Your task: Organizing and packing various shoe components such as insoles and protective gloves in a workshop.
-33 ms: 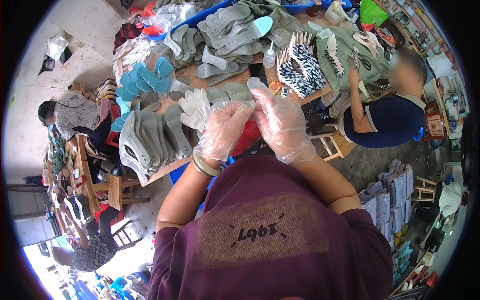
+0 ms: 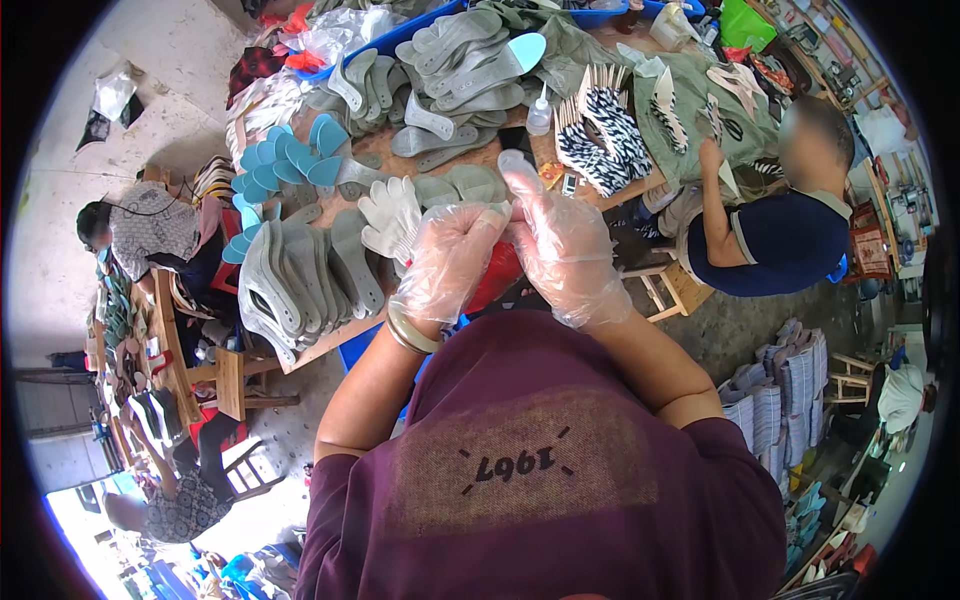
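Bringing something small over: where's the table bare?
A small patch of table between the piled grey soles and right hand; a narrow strip along the near edge, beside lined-up soles. Crowded: around blue soles and patterned pieces.

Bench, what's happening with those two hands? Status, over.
Left hand and right hand: plastic-gloved, close together. Anything held: can't tell. White glove near left hand; grey sole-shaped pieces farther left.

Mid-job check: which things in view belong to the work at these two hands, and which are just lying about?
Likely part of the job:
- left hand and right hand, in clear plastic gloves; anything pinched is too small to tell
- grey sole-shaped pieces, nearby

Probably just lying about:
- white knit glove
- bright green item
- wooden stool
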A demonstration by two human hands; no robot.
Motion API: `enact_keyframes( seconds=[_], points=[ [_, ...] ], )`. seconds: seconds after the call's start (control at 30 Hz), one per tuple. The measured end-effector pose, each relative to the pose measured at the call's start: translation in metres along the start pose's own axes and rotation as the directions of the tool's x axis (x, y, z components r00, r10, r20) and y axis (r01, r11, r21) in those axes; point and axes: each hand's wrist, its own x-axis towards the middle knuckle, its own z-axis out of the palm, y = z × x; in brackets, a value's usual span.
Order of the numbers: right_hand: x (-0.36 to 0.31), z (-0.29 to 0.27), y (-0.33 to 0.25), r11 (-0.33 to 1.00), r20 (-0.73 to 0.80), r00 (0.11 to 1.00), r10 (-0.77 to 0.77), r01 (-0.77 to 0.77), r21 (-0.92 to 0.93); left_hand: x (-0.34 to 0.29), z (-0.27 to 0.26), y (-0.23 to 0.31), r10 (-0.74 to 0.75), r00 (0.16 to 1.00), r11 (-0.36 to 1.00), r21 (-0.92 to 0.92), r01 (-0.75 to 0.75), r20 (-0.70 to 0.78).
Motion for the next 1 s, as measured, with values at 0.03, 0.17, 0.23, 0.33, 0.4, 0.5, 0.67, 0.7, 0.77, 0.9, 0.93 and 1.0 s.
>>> enact_keyframes(
  seconds=[0.03, 0.17, 0.23, 0.33, 0.4, 0.5, 0.67, 0.7, 0.77, 0.9, 0.93, 1.0],
  points=[
    [0.000, 0.000, -0.001, 0.999, 0.002, 0.999, 0.042, -0.042, -0.011, 0.000, 0.000, 0.000, -0.019, 1.000, 0.997, 0.079, 0.019, -0.005],
    [-0.008, 0.006, 0.009, 0.998, 0.013, 1.000, 0.025, -0.026, 0.062, 0.001, 0.004, -0.010, 0.153, 0.988, 0.964, 0.222, -0.147, -0.008],
    [-0.010, 0.002, 0.010, 0.964, 0.041, 0.990, 0.133, -0.139, 0.228, 0.004, 0.007, -0.017, 0.160, 0.987, 0.986, 0.049, -0.158, -0.032],
    [-0.004, -0.015, 0.005, 0.883, 0.065, 0.965, 0.253, -0.258, 0.392, 0.005, 0.006, -0.020, 0.155, 0.988, 0.987, -0.035, -0.154, 0.010],
    [-0.013, -0.017, 0.026, 0.668, 0.219, 0.898, 0.381, -0.431, 0.607, 0.006, 0.005, -0.011, 0.161, 0.987, 0.985, 0.061, -0.162, 0.030],
    [-0.012, -0.028, 0.037, 0.726, 0.240, 0.900, 0.364, -0.435, 0.533, 0.010, 0.006, -0.003, 0.235, 0.969, 0.943, 0.221, -0.248, 0.081],
    [-0.005, -0.036, 0.029, 0.851, 0.363, 0.896, 0.254, -0.386, 0.355, 0.019, 0.009, 0.003, 0.367, 0.909, 0.827, 0.378, -0.416, 0.198],
    [-0.007, -0.030, 0.032, 0.893, 0.232, 0.951, 0.205, -0.279, 0.353, 0.021, 0.009, 0.004, 0.373, 0.905, 0.796, 0.431, -0.426, 0.205],
    [-0.012, -0.033, 0.033, 0.839, 0.274, 0.922, 0.273, -0.368, 0.400, 0.023, 0.009, 0.005, 0.379, 0.900, 0.762, 0.479, -0.435, 0.215],
    [-0.019, -0.021, 0.034, 0.543, 0.285, 0.842, 0.457, -0.518, 0.661, 0.024, 0.006, -0.002, 0.601, 0.786, 0.603, 0.564, -0.564, 0.143],
    [-0.022, -0.021, 0.033, 0.544, 0.286, 0.842, 0.457, -0.519, 0.659, 0.023, 0.005, -0.005, 0.717, 0.691, 0.524, 0.581, -0.623, 0.093],
    [-0.028, -0.022, 0.031, 0.445, 0.304, 0.791, 0.531, -0.566, 0.694, 0.010, 0.007, -0.002, 0.806, 0.591, 0.411, 0.685, -0.601, 0.034]
  ],
)
